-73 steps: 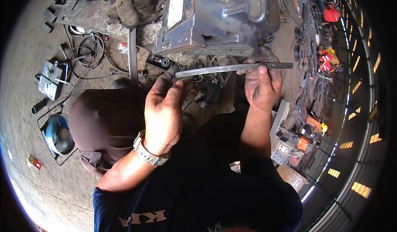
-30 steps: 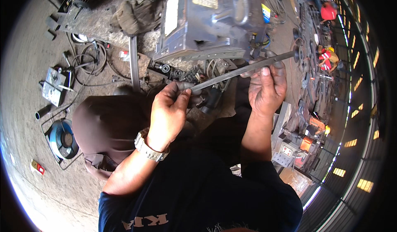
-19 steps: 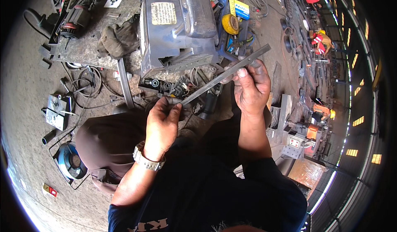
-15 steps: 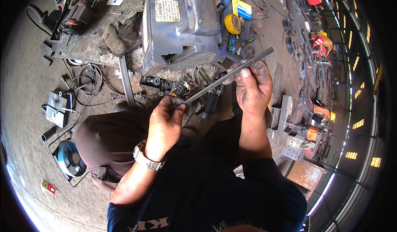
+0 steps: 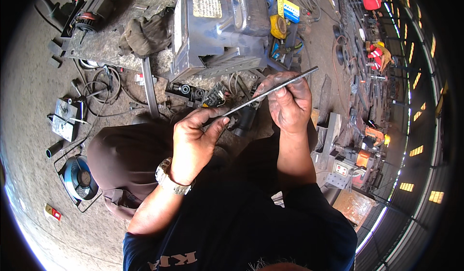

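Both of my hands hold a thin, straight, dark metal strip [image 5: 261, 95] that slants up from left to right in front of me. My left hand [image 5: 195, 131] pinches its lower end between thumb and fingers. Nearer the upper end, my right hand [image 5: 290, 104] has its thumb on the strip and its fingers curled behind. The far tip sticks out past the right hand, with its narrow edge turned toward me. Beyond the hands stands a scuffed blue-grey metal housing [image 5: 217, 41] with a paper label on it.
A grey cloth or glove [image 5: 146, 36] lies left of the housing, near an angle grinder [image 5: 94, 12]. To its right are a yellow tape measure [image 5: 278, 27] and a blue-white box [image 5: 291, 11]. Cables [image 5: 111, 85] and a blue wire spool [image 5: 79, 178] lie on the floor. People in red work far right.
The strip has been rolled so its thin edge shows instead of its flat face, and it lies at a slightly shallower slant. Both hands keep hold; the view has shifted slightly.
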`<state>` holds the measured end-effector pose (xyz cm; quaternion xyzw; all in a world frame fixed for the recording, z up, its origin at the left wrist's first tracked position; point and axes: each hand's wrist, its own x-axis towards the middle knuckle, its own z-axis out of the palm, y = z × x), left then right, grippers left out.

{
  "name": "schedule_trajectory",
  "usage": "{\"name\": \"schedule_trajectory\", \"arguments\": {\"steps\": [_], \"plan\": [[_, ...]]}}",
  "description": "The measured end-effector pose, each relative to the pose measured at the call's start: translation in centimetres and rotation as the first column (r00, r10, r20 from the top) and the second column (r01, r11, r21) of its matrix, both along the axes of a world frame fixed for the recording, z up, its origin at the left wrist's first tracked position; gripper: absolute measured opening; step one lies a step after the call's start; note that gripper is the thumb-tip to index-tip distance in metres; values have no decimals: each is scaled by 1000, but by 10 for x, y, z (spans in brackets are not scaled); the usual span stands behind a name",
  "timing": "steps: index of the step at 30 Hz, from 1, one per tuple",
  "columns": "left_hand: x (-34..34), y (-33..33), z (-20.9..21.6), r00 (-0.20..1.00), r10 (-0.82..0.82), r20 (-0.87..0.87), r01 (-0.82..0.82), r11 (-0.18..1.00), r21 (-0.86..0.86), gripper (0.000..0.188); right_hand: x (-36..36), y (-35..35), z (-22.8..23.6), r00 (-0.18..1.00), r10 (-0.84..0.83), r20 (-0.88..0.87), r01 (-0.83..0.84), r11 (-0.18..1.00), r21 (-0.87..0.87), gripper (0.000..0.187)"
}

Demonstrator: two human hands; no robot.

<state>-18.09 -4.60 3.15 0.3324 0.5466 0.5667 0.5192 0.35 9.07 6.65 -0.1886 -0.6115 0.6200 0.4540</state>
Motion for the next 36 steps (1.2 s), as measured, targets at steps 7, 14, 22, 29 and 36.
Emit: {"name": "schedule_trajectory", "arguments": {"steps": [7,14,22,29,36], "plan": [[-1,0,-3,996,14,83,-11,999,-36,16,0,-3,-5,996,-67,51,67,998,-1,27],[-4,1,3,997,-18,70,20,1000,-19,14,-5,-6,2,994,-85,73,90,993,-70,34],[-3,-5,17,967,-59,249,78,995,-70,8,-4,-26,-13,986,-7,165,45,973,-226,22],[-46,16,6,864,472,-176,-478,878,5,26,3,-40,-29,980,-190,62,200,945,-257,11],[-147,127,-62,249,294,-923,-465,872,152,61,8,-37,-12,986,-166,-9,149,907,-393,16]]}}
